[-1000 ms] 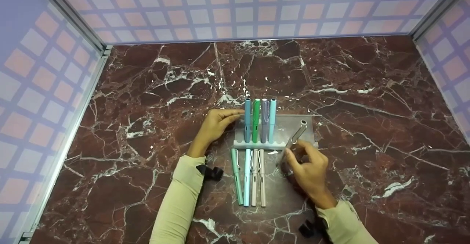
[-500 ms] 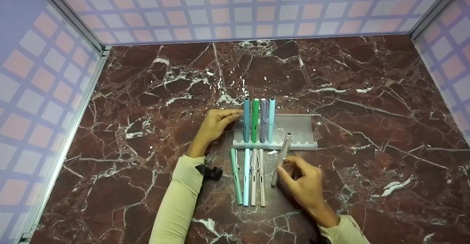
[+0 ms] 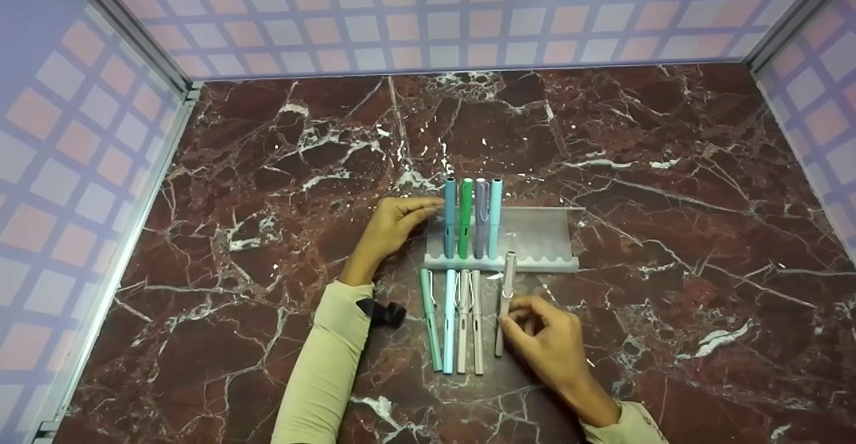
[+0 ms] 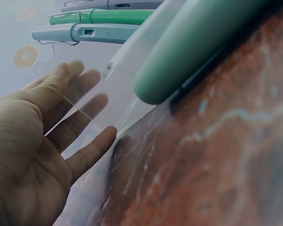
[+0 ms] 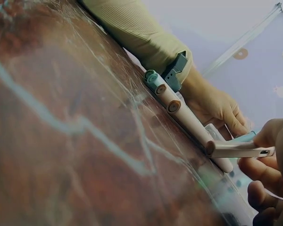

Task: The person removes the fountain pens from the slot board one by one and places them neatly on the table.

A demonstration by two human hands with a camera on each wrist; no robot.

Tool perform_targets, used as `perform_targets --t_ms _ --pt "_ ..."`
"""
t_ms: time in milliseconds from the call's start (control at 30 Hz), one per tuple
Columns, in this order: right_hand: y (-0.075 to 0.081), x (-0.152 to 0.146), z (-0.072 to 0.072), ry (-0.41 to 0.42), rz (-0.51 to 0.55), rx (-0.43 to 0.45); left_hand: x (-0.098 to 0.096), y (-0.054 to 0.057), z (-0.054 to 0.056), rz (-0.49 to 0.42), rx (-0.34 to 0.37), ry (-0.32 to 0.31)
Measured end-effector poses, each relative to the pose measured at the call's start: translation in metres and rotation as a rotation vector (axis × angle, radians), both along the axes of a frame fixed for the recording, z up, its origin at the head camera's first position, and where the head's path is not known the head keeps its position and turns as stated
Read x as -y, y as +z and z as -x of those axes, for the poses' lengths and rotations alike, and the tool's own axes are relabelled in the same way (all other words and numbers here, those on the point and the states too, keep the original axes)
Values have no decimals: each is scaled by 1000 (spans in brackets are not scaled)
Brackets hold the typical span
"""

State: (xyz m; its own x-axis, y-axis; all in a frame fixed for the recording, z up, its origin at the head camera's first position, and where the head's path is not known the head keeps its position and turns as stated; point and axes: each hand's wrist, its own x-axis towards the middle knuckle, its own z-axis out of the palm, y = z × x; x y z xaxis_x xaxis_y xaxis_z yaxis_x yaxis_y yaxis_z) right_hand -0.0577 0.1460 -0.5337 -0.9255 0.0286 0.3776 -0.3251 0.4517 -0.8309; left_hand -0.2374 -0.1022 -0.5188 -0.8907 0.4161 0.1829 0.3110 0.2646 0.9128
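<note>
In the head view my left hand (image 3: 394, 227) is at the left side of a clear pen stand (image 3: 538, 233). The left wrist view shows its thumb and fingers on either side of the clear panel (image 4: 96, 101). My right hand (image 3: 548, 347) pinches a beige-grey capped pen (image 3: 509, 283) between thumb and fingers, its clip end pointing toward the stand. Upright on the stand lean a blue pen (image 3: 449, 220), a green pen (image 3: 466, 220), a purple pen (image 3: 481, 220) and a light blue pen (image 3: 495, 220). The notched front lip (image 3: 548, 265) runs beneath them.
In front of the stand lie a pale green pen (image 3: 431, 323), a pale blue pen (image 3: 450, 323) and two beige pens (image 3: 477, 323), side by side. The marbled table (image 3: 267, 163) is bordered by patterned walls (image 3: 441, 23).
My right hand has moved toward me and left with the pen, from the stand's right part to beside the lying pens. The pen now stands less tilted. My left hand stays put.
</note>
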Motion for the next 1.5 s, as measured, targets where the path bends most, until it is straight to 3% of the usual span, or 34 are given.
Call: perform_targets --t_ms 433,600,933,1500 --pt "10 7 -7 -11 -154 234 4 -1 0 -34 -20 -26" --pt "12 8 -7 -25 -210 266 3 -1 1 -33 -32 -36" --pt "16 9 -8 -4 -222 288 3 -2 1 -32 -11 -21" --pt "16 11 -8 0 -262 322 4 -3 1 -32 -41 -34"
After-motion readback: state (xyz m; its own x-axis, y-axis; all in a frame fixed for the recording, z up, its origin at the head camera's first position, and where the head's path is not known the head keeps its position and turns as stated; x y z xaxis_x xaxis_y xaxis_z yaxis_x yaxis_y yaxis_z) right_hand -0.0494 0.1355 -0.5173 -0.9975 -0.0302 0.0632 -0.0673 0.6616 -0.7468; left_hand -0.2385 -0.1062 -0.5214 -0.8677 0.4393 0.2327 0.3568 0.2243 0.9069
